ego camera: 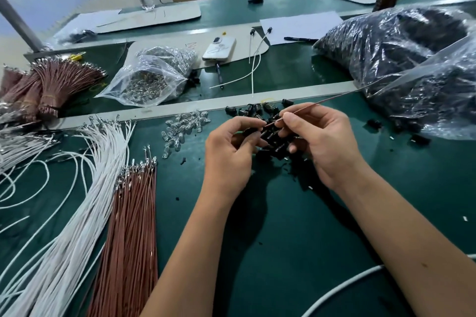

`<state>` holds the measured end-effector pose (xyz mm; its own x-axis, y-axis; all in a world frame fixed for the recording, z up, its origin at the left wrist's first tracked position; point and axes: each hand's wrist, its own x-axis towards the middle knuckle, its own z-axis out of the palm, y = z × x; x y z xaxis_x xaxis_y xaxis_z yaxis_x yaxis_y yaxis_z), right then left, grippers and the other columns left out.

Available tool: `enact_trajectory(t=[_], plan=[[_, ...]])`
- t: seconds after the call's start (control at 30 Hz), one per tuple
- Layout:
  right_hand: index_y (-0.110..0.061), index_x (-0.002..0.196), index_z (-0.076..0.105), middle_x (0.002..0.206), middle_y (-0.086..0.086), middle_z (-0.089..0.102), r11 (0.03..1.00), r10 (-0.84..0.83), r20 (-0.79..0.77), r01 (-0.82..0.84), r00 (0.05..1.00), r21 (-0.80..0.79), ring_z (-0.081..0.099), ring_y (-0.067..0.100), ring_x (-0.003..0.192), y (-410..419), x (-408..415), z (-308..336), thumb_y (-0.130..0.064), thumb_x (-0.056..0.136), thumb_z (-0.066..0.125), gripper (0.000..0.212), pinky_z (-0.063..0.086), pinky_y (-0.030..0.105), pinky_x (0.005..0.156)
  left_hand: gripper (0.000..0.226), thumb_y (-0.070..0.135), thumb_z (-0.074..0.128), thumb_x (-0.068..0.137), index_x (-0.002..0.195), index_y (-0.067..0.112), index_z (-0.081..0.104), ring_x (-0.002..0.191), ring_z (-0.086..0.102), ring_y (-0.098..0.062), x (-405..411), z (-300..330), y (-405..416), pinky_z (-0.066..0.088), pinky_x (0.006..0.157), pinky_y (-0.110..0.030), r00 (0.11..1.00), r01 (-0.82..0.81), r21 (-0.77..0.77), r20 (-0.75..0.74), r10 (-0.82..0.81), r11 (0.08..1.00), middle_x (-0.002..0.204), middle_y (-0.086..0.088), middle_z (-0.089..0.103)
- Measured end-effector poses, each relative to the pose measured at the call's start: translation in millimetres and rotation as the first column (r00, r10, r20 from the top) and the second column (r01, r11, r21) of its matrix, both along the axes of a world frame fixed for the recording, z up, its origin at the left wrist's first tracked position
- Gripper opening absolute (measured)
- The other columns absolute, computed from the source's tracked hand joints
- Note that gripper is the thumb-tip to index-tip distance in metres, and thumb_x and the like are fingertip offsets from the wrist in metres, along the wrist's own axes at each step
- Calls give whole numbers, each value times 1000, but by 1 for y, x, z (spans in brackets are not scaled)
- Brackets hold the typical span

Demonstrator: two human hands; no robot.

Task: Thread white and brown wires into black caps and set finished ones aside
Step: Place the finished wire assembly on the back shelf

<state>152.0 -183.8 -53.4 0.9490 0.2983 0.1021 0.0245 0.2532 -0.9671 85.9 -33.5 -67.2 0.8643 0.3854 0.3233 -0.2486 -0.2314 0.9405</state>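
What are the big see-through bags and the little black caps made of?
The bags look like thin clear plastic: shiny, crinkled, and you can see what's inside them. The black caps look like hard moulded plastic with a dull-to-glossy finish, though they're too small to be sure.

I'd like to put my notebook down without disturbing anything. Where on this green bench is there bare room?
The bare green mat between the forearms, right of the loose brown wires, is free. Ahead it is crowded: black caps under the left hand and right hand, clear bulbs, and the white wires fanned out on the left.
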Motion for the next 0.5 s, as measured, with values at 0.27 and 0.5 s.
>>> enact_trajectory(t=[0.27,0.5], plan=[[-9,91,74,80,8,77,999,-18,7,19,1000,-43,65,13,63,-4,1,0,-3,95,70,8,48,21,47,17,5,80,83,93,15,69,81,75,-22,0,0,-3,60,76,-35,1000,8,-103,7,-8,995,88,-3,77],[-5,94,74,82,11,77,1000,4,-4,-4,1000,-8,63,14,62,-2,-2,-1,-2,94,71,5,46,21,47,19,4,84,78,92,12,75,80,70,-14,0,-1,0,55,77,-24,998,26,-201,61,-14,979,85,-4,76]])
